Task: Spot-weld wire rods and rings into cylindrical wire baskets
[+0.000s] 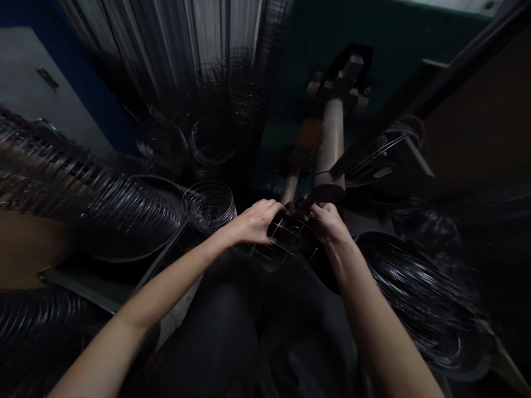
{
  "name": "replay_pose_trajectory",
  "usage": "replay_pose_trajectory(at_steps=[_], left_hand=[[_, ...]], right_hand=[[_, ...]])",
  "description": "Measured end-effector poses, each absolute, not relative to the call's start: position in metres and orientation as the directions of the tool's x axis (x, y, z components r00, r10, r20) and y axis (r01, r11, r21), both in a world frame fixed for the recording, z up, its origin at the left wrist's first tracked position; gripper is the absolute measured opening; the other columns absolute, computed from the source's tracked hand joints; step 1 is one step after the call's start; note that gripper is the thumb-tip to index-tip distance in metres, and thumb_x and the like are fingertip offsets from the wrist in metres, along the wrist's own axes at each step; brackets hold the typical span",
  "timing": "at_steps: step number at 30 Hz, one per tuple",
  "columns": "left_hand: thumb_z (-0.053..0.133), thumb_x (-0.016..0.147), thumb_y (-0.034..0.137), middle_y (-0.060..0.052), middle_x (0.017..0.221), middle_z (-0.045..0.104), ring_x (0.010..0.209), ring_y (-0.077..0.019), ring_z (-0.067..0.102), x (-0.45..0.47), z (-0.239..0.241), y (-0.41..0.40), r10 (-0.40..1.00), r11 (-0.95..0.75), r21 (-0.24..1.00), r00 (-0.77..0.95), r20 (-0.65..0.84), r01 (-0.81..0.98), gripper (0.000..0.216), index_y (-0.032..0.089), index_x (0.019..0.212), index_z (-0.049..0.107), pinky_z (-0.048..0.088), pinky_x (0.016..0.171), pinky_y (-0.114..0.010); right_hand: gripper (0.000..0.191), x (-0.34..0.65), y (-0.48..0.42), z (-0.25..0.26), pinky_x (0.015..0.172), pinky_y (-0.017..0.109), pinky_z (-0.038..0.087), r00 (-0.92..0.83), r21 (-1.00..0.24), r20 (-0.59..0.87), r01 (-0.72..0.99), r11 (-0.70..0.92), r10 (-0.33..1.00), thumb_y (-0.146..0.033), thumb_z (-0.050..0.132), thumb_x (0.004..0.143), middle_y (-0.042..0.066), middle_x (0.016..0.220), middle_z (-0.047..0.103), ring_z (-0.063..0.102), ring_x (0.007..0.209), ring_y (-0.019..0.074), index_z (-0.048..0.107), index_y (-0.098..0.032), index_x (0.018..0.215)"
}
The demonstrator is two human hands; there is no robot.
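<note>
Just below the end of the machine's metal arm, my left hand [260, 220] grips the left side of a round wire frame [286, 235] with crossing wires, its thumb apart from the fingers. On the frame's right side my right hand [327, 221] is closed, fingers pinched near the rim. What exactly the right fingertips hold is too dark to make out. The thick cylindrical machine arm [331, 138] ends right above and between both hands. A thinner rod [290, 185] comes down beside it, close to the left fingers.
A stack of wire rings [209, 204] stands left of my hands. Farther left, a long row of wire frames [124, 204] lies in a dark basin [124, 257]. On the right is a heap of wire rings [415, 293]. The green machine body [398, 33] rises ahead.
</note>
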State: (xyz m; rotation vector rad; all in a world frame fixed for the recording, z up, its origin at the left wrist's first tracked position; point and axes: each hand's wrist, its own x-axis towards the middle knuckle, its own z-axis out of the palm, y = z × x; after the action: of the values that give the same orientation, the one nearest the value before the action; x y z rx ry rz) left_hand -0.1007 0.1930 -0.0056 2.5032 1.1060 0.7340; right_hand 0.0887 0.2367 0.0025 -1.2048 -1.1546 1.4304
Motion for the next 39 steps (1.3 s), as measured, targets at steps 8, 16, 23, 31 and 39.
replay_pose_trajectory(at_steps=[8, 16, 23, 31, 39], left_hand=[[0.073, 0.063, 0.026, -0.011, 0.104, 0.056, 0.098, -0.0241, 0.055, -0.102, -0.003, 0.199, 0.745, -0.661, 0.478, 0.582, 0.327, 0.578, 0.054, 0.013, 0.109, 0.047, 0.045, 0.089, -0.038], [0.074, 0.063, 0.034, -0.01, 0.109, 0.058, 0.1, -0.024, 0.057, -0.103, 0.017, 0.193, 0.806, -0.558, 0.532, 0.568, 0.166, 0.637, 0.062, 0.011, 0.115, 0.05, 0.048, 0.088, -0.037], [0.068, 0.053, 0.058, -0.012, 0.109, 0.055, 0.111, -0.0377, 0.05, -0.102, 0.004, 0.21, 0.841, -0.541, 0.402, 0.478, 0.253, 0.739, 0.072, 0.015, 0.109, 0.055, 0.04, 0.096, -0.055], [0.067, 0.062, 0.055, -0.015, 0.137, 0.04, 0.125, -0.0376, 0.041, -0.122, -0.023, 0.175, 0.86, -0.472, 0.502, 0.254, 0.442, 0.725, 0.088, 0.018, 0.135, 0.035, 0.037, 0.105, -0.055], [0.062, 0.076, 0.047, -0.004, 0.106, 0.063, 0.098, -0.0262, 0.062, -0.107, -0.08, 0.073, 0.924, -0.091, 0.82, -0.26, 0.281, 0.565, 0.041, 0.022, 0.108, 0.056, 0.05, 0.093, -0.046]], right_hand=[[0.044, 0.09, 0.241, 0.0, 0.04, 0.019, 0.03, -0.142, -0.99, -0.094, -0.092, -0.108, 0.985, -0.046, 0.079, 0.055, -0.009, 0.045, 0.039, 0.04, 0.043, 0.0063, 0.047, -0.02, 0.07], [0.018, 0.077, 0.241, -0.001, 0.05, 0.018, 0.042, -0.039, -0.994, -0.101, -0.047, -0.103, 0.994, -0.031, 0.064, 0.077, -0.003, 0.064, 0.058, 0.05, 0.052, 0.0067, 0.055, -0.017, 0.082], [0.023, 0.192, 0.209, -0.007, 0.086, 0.029, 0.045, 0.211, -0.786, 0.266, 0.613, 0.085, 0.941, -0.034, 0.052, 0.087, 0.002, 0.099, 0.067, 0.06, 0.092, 0.0161, 0.063, -0.018, 0.099], [0.031, 0.384, 0.114, -0.066, 0.075, 0.031, 0.043, 0.409, 0.183, 0.029, 0.895, -0.407, 0.912, -0.018, 0.042, 0.088, 0.017, 0.112, 0.058, 0.055, 0.098, 0.0242, 0.055, -0.013, 0.116], [0.031, 0.401, 0.105, -0.072, 0.088, 0.03, 0.035, 0.204, 0.25, -0.124, 0.954, -0.168, 0.971, -0.01, 0.032, 0.09, 0.016, 0.117, 0.053, 0.045, 0.111, 0.0241, 0.057, -0.012, 0.107]])
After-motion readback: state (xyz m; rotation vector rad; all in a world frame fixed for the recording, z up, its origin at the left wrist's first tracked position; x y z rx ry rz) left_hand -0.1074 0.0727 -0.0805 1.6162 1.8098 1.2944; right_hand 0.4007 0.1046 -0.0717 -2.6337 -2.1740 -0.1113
